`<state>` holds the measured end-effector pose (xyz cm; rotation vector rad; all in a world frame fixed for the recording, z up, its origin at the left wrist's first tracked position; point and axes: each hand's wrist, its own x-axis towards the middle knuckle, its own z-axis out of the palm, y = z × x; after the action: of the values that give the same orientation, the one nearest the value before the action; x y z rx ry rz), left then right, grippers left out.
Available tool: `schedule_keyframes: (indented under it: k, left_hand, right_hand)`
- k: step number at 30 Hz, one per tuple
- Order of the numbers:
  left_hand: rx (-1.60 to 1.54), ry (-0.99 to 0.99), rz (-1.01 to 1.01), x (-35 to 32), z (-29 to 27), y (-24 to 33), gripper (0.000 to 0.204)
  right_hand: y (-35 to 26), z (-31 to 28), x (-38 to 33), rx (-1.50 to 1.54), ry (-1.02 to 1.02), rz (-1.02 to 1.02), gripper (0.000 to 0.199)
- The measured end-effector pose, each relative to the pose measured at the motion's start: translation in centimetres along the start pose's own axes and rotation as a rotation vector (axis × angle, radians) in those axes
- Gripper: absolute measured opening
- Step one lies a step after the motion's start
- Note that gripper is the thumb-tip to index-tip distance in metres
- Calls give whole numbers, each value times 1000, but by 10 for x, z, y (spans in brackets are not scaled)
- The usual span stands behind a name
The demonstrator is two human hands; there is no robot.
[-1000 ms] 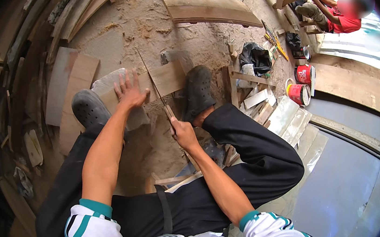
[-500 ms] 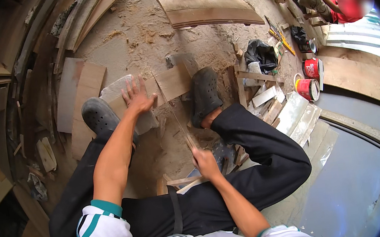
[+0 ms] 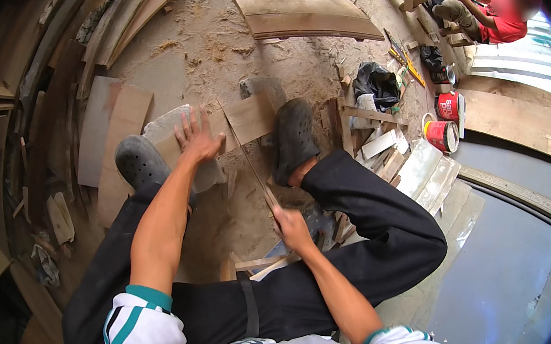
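Observation:
A thin wooden board (image 3: 249,118) lies across two grey blocks, the left block (image 3: 210,173) and the right block (image 3: 271,88). My left hand (image 3: 197,140) presses flat on the board's left part, fingers spread. In my right hand (image 3: 293,228) is the handle of a handsaw, its fingers wrapped round it. The narrow saw blade (image 3: 244,150) crosses the board just right of my left hand, seen nearly edge-on. My right clog (image 3: 295,136) rests at the board's right end, and my left clog (image 3: 142,161) is beside the left block.
Stacked planks (image 3: 51,82) line the left side. A wooden piece with legs (image 3: 305,16) lies ahead. To the right are a black plastic bag (image 3: 376,86), a yellow tool (image 3: 411,67), red paint cans (image 3: 441,135) and wood scraps (image 3: 390,164). A person in red (image 3: 504,27) works at far right.
My right hand has moved slightly forward with the saw. My left hand stays on the board. The whole view has shifted a little.

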<state>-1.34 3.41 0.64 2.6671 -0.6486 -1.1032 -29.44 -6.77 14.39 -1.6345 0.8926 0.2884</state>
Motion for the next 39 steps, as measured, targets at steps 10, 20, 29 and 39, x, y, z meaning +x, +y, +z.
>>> schedule_keyframes:
  k: [10,20,29,39]
  left_hand:
    - [-4,2,-21,-3,-2,-3,103]
    - [34,22,1,0,2,2,104]
    - [100,263,64,-10,17,4,96]
    - [286,500,540,47,11,4,80]
  right_hand:
    - [8,7,-1,-37,-25,-56,56]
    - [-58,13,83,357,-80,164,54]
    - [-135,-70,-66,333,52,-44,45]
    - [-103,-73,-102,403,48,-119,45]
